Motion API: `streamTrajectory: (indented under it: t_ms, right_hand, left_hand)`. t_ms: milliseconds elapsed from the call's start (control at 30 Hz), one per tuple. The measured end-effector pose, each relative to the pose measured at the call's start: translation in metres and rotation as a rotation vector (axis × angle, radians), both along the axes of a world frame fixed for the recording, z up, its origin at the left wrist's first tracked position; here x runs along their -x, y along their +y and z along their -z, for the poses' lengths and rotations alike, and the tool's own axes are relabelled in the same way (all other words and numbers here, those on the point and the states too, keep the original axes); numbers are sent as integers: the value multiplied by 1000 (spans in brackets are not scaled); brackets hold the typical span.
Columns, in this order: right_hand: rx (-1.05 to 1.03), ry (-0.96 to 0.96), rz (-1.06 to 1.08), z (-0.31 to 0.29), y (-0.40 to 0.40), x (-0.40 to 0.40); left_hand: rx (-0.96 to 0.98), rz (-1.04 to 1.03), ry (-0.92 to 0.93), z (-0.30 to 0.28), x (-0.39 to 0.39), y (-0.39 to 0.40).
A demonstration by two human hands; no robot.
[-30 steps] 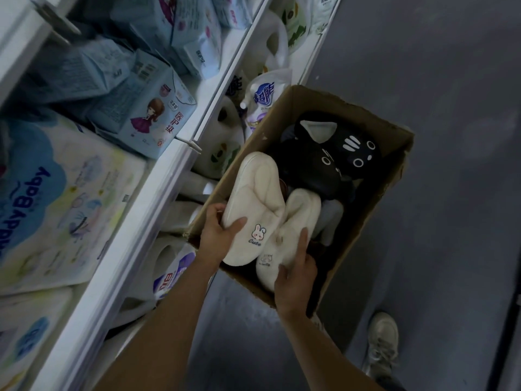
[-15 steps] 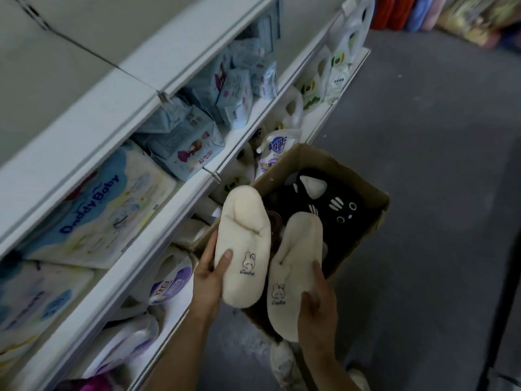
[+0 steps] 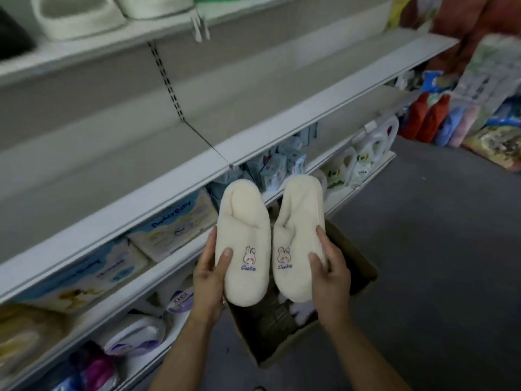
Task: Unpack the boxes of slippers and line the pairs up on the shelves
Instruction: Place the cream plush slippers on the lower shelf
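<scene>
Head cam: grey shelf straight ahead, pale slippers on the shelf above it, diaper packs and detergent jugs on the lower ones. Cardboard box sits on the floor under the hands. Left hand grips the left cream slipper, right hand grips the right cream slipper. They're side by side over the box, long axes running away from the person, bunny-marked toes nearest, heels toward the shelves.
</scene>
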State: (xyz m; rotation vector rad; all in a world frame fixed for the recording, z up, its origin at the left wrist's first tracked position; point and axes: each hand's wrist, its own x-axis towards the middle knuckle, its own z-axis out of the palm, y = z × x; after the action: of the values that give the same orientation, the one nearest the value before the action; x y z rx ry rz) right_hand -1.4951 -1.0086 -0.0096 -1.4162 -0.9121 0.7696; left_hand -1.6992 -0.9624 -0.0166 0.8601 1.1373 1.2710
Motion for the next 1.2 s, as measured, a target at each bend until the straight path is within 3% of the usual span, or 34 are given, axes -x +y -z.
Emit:
streamTrajectory:
  t_ms: [233,500,733,1200]
  right_hand:
    - [-189,53,-165,-91,23,42]
    - [-279,112,-381,-152,50,142]
    - [-204,171,-505,-152,64,232]
    - [17,215,-719,-122,131,318]
  left_hand:
    - [-153,-179,-43,-99,48,-20]
    - [-223,-396,0,-156,144,-43]
    - [-188,-547,49,-159,224,-68]
    - [5,-802,7,-124,312,-38]
